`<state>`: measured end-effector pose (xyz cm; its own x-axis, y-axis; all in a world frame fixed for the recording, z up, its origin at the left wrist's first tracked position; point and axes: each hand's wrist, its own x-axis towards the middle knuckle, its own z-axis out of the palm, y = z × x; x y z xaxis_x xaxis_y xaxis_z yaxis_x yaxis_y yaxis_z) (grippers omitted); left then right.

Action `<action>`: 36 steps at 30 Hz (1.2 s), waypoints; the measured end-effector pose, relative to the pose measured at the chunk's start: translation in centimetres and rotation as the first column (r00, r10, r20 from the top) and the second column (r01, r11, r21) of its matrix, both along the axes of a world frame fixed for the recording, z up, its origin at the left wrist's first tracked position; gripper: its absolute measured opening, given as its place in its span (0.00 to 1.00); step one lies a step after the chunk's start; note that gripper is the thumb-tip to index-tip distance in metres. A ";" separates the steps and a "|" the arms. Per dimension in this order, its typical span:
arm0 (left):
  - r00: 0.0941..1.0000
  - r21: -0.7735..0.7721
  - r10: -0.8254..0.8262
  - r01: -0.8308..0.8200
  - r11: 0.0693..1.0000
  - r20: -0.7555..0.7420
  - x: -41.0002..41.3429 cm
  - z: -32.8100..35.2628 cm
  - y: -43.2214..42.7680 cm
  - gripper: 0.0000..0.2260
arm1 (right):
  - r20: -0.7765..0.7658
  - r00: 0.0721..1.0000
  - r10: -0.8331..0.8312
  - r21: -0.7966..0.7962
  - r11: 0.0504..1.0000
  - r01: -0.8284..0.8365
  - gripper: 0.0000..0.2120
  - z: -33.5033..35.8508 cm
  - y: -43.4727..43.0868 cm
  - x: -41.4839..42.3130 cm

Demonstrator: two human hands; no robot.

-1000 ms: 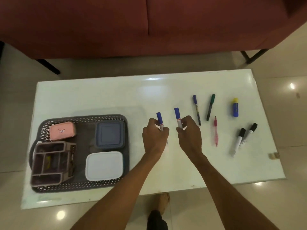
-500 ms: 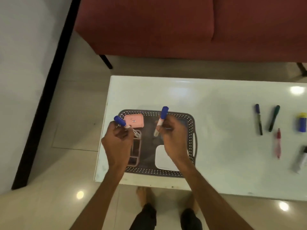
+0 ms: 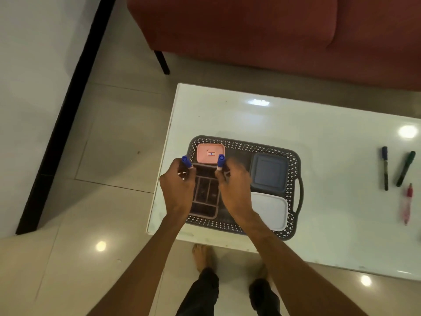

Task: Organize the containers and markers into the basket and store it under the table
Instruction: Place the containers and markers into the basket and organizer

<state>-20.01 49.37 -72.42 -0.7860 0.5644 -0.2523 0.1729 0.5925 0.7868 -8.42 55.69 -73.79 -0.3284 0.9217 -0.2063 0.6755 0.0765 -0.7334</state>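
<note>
Markers — two held [image 3: 186, 161] [image 3: 220, 159], three loose [image 3: 384, 168].

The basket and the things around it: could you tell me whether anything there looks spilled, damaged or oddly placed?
Nothing stands out. The basket sits flat on the table, holding three lidded containers and a divided organizer. Each hand holds a blue-capped marker above it. Loose markers lying on the table's right side simply await packing.

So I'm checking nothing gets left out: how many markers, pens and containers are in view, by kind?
Blue-capped markers in hands: 2
Markers on table: 2
Red pen: 1
Lidded containers: 3
Divided organizer: 1
Total: 9
</note>
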 end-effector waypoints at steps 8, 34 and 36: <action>0.996 -0.131 -0.043 0.033 0.991 -0.072 0.2 -0.5 0.7 0.10 | 0.126 0.987 0.098 -0.008 0.995 -0.098 0.15 -1.3 0.0 -0.6; 0.699 0.007 -0.714 0.714 0.700 -0.041 35.8 4.1 12.7 0.15 | -0.172 0.837 -0.519 0.043 0.845 0.533 0.15 3.6 7.6 36.3; 0.668 0.014 -0.743 0.744 0.668 -0.027 39.9 3.7 14.6 0.15 | -0.150 0.805 -0.575 0.039 0.810 0.586 0.14 3.1 8.5 40.8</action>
